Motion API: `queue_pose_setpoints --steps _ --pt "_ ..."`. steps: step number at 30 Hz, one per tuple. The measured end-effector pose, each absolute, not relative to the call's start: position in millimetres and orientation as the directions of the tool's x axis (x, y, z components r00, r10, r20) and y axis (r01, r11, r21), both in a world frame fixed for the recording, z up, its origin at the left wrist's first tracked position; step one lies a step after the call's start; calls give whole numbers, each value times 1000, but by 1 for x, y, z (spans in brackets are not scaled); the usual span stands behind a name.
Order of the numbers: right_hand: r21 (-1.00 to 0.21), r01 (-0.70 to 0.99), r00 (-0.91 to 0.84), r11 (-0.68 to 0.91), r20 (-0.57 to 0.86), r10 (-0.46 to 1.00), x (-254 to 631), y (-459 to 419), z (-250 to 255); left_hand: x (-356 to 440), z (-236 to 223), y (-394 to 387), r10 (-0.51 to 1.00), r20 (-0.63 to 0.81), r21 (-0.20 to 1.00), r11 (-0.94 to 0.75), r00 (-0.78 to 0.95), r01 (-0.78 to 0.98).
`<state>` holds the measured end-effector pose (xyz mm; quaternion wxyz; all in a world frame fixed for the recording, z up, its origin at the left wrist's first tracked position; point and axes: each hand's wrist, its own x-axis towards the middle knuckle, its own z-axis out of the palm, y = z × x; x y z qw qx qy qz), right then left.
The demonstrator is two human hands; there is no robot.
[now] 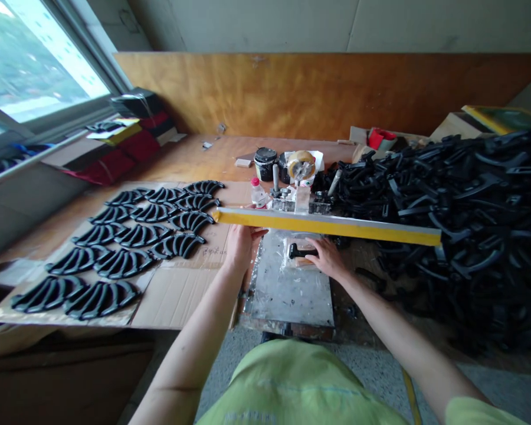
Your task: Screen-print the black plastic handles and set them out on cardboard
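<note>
A long yellow frame (331,225), seen edge-on, is raised across the middle of the bench. My left hand (241,242) is at its left part, with fingertips showing above and below the edge, so it appears closed around it; part of the hand is hidden. Below the frame, my right hand (326,257) pinches the right end of a black plastic handle (301,252). That handle lies sideways on a small pale holder (292,261), which sits on a grey metal plate (292,301).
Several rows of curved black handles (124,262) lie on cardboard (172,295) at left. A large heap of black handles (469,206) fills the right. Behind the frame are a metal clamp (301,200), a red-capped bottle (258,193), a tape roll (301,164) and an ink-stained tub (265,165).
</note>
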<state>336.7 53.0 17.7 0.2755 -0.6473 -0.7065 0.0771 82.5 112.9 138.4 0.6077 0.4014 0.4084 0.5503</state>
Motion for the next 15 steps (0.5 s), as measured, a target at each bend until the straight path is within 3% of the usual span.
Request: queue_pose_setpoints --steps 3,6,11,15 --pt "-384 909 -63 161 256 965 303 44 15 92 96 83 933 -304 908 345 193 -238" --pt "-381 901 -108 207 265 958 278 33 16 99 53 43 714 -573 763 644 401 -56" --pt "-408 876 -141 259 296 945 268 22 4 106 31 17 661 -614 726 687 432 -19" --pt "-542 821 -21 179 284 959 272 21 -1 111 35 17 657 -633 726 687 410 20"
